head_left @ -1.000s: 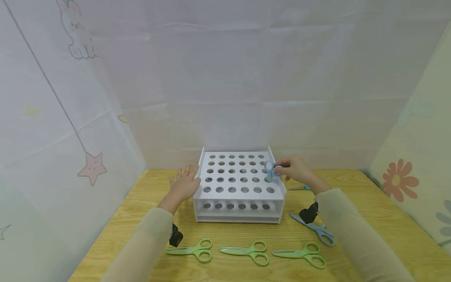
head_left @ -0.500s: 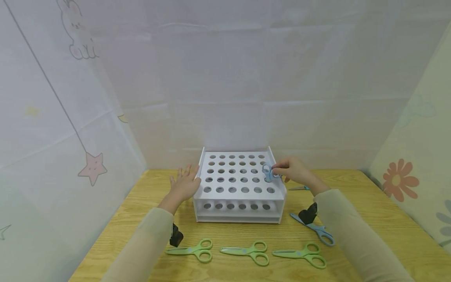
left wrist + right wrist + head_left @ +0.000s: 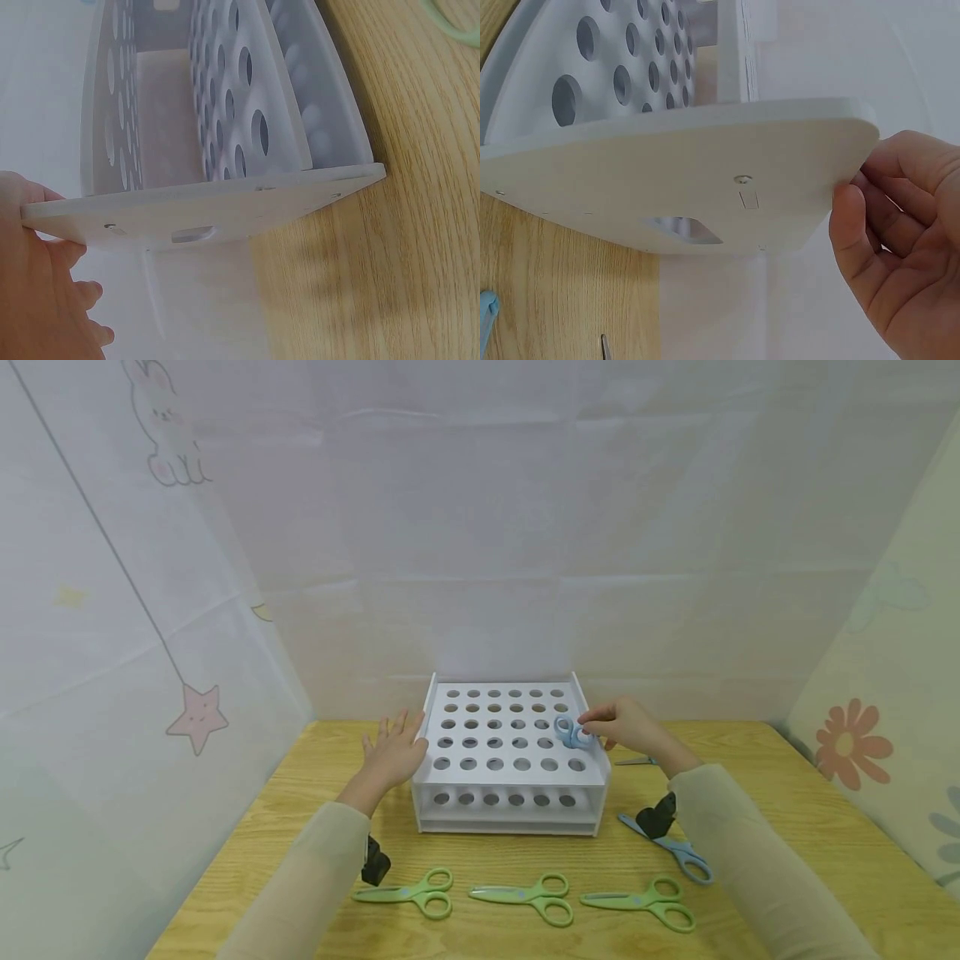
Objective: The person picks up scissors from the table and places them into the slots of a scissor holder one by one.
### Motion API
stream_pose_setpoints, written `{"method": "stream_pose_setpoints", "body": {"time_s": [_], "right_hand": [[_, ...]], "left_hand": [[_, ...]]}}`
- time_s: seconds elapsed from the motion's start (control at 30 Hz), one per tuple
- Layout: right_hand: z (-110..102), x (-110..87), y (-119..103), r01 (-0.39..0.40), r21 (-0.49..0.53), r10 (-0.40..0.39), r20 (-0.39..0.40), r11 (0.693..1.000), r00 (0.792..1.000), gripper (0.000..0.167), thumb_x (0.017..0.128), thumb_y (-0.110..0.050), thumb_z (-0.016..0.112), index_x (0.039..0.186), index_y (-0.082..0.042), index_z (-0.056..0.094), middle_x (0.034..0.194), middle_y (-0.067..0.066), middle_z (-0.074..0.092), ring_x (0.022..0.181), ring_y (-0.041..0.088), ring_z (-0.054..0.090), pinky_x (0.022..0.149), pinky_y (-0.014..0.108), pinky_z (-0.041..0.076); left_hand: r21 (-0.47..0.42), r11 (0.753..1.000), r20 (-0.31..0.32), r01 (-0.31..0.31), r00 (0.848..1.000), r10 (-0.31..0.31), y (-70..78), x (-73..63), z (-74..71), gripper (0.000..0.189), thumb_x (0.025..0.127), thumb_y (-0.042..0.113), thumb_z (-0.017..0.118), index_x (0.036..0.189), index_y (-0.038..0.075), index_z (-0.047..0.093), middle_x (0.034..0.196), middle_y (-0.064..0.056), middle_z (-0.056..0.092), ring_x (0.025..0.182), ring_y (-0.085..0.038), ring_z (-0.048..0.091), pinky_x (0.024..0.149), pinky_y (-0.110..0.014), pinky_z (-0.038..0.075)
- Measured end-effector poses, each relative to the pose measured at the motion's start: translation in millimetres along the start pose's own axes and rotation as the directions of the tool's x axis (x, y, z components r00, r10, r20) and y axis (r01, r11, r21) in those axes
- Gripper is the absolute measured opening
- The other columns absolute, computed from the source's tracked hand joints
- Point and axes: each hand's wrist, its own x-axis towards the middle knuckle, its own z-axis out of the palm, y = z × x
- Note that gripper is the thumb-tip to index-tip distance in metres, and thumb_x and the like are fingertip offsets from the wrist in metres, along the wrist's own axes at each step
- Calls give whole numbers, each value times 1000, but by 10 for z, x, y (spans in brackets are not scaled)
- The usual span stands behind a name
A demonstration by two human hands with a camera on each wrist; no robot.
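Rack [image 3: 508, 777] hides blades of blue scissors [image 3: 573, 740]; right hand [image 3: 628, 724] at handles, hold indeterminable. Left hand [image 3: 393, 755] touches rack, fingers apart. Lower right, black camera [image 3: 657, 817] obstructs second pair [image 3: 674, 845].

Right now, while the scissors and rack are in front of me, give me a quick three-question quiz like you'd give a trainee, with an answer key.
1. Multiple choice. Three pairs of scissors lie in front of the white rack. What colour is the middle pair of scissors?
A) red
B) green
C) black

2. True or false: the left hand is at the rack's right side.

3. Short answer. Which of the two hands is at the handles of the light blue scissors standing in the rack?

Key:
1. B
2. False; the left hand is at the rack's left side.
3. The right hand.
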Motion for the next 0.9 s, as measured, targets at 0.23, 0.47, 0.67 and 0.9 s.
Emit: {"method": "stream_pose_setpoints", "body": {"time_s": [0.23, 0.47, 0.67, 0.9], "right_hand": [[-6, 0, 1, 7, 5, -7, -4, 1000, 1000, 26, 89, -17, 61, 107, 2, 66, 102, 13, 64, 78, 21, 56, 62, 33, 53], [-20, -19, 12, 27, 30, -26, -20, 999, 999, 30, 89, -16, 60, 110, 5, 63, 104, 16, 63, 82, 22, 57, 63, 32, 53], [-68, -36, 46, 35, 52, -33, -38, 998, 999, 34, 91, -16, 58, 115, 7, 58, 111, 22, 60, 88, 28, 58, 65, 35, 53], [-130, -25, 131, 36, 49, -33, -69, 998, 997, 38, 92, -20, 57, 117, 7, 56, 111, 22, 60, 90, 28, 58, 65, 33, 53]], "left_hand": [[4, 1000, 10, 1, 1000, -1, 5, -4, -9, 56, 95, 31, 27, 148, 18, 19, 152, -12, 6, 135, -41, -7, 98, -64, -12], [11, 1000, 17, 8, 1000, -8, -4, -5, 0, 56, 95, 32, 26, 148, 19, 18, 152, -11, 5, 135, -40, -8, 98, -63, -12], [14, 1000, 15, 6, 1000, -6, -6, -5, 0, 56, 95, 33, 26, 148, 19, 18, 152, -11, 5, 135, -40, -7, 98, -64, -11], [0, 1000, 13, 4, 1000, -4, -6, 1, 11, 56, 95, 33, 27, 148, 19, 19, 152, -11, 5, 135, -40, -7, 98, -64, -12]]}}
